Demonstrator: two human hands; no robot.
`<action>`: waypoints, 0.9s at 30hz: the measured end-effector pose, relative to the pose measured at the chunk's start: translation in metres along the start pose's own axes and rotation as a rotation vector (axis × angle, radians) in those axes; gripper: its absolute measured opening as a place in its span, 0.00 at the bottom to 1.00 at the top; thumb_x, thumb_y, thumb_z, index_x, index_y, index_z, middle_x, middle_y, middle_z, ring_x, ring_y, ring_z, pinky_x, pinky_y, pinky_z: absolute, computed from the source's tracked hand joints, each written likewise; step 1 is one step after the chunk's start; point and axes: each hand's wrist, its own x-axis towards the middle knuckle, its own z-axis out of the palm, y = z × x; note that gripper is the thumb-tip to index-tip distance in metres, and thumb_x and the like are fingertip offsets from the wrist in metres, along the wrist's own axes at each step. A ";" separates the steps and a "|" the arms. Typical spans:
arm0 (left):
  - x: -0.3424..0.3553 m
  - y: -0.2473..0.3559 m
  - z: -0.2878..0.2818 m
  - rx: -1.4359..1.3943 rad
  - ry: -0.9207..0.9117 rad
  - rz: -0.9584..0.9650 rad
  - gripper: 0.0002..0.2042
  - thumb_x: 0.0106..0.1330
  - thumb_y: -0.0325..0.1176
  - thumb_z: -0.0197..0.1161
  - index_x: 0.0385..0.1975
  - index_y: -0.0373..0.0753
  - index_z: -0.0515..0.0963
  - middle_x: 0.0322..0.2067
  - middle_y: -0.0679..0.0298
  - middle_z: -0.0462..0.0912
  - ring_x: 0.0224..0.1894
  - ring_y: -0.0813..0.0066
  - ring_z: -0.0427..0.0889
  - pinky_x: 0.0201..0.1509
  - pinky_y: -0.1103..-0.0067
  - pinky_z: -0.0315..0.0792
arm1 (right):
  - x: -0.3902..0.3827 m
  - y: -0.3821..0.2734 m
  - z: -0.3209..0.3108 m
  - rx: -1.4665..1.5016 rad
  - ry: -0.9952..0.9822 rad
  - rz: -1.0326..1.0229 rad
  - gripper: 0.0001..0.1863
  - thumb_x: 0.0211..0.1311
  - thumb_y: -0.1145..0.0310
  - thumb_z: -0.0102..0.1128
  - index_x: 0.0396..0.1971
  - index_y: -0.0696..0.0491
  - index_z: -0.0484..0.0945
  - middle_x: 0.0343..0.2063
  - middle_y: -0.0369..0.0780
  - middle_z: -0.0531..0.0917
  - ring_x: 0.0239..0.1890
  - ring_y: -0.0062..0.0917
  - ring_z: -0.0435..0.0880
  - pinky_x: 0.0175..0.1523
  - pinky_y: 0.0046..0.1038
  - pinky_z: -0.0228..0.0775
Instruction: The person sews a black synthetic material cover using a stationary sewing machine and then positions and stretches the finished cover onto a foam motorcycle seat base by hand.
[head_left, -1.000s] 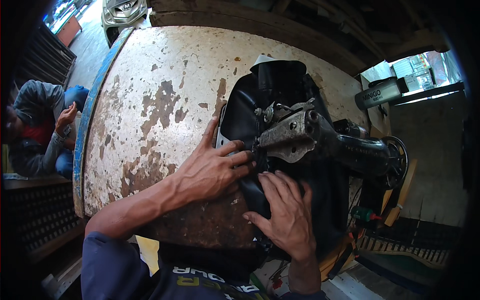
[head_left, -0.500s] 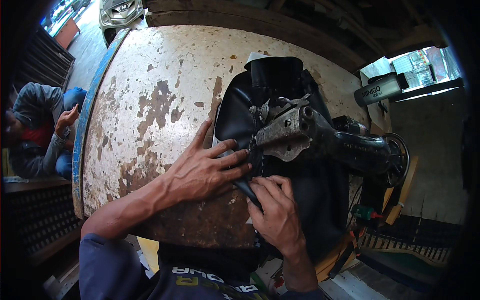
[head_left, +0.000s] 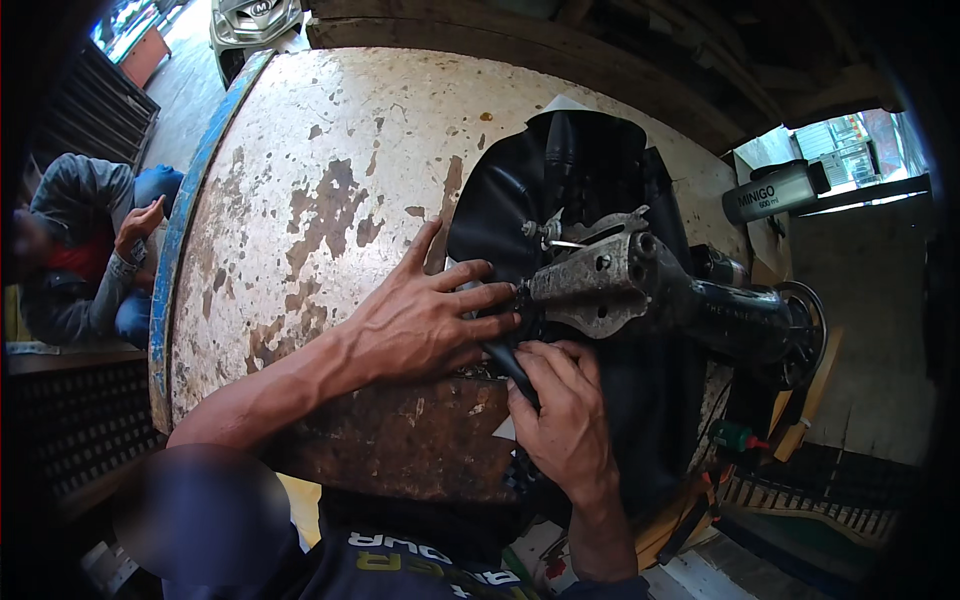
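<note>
Black leather-like material (head_left: 490, 205) lies bunched under and around an old metal sewing machine (head_left: 600, 285), its far part rising in folds. My left hand (head_left: 425, 315) rests with fingers spread, the fingertips pressing the material right beside the needle area. Closer to me, my right hand (head_left: 570, 425) pinches a rolled edge of the same material between thumb and fingers. The needle tip and the stitching spot are hidden by my fingers and the machine head. A bit of white backing shows under the material's far edge.
The worn table (head_left: 300, 130) has peeling white paint and a blue edge at left. Beyond that edge sits another person (head_left: 80, 250). A grey bottle (head_left: 770, 195) stands at the right, behind the handwheel (head_left: 805, 335). A small green bottle (head_left: 735, 435) lies near the right edge.
The far part of the black material has shifted and spread into a wider fold. My hands keep their hold close to the needle area. The whole view has shifted slightly.
</note>
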 end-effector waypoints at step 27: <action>0.002 0.027 -0.018 -0.074 -0.140 0.097 0.30 0.55 0.48 0.77 0.61 0.50 0.83 0.62 0.68 0.80 0.70 0.69 0.74 0.81 0.31 0.40 | -0.077 -0.055 -0.032 0.110 -0.062 0.102 0.21 0.59 0.77 0.65 0.55 0.61 0.84 0.26 0.42 0.80 0.25 0.35 0.84 0.34 0.37 0.82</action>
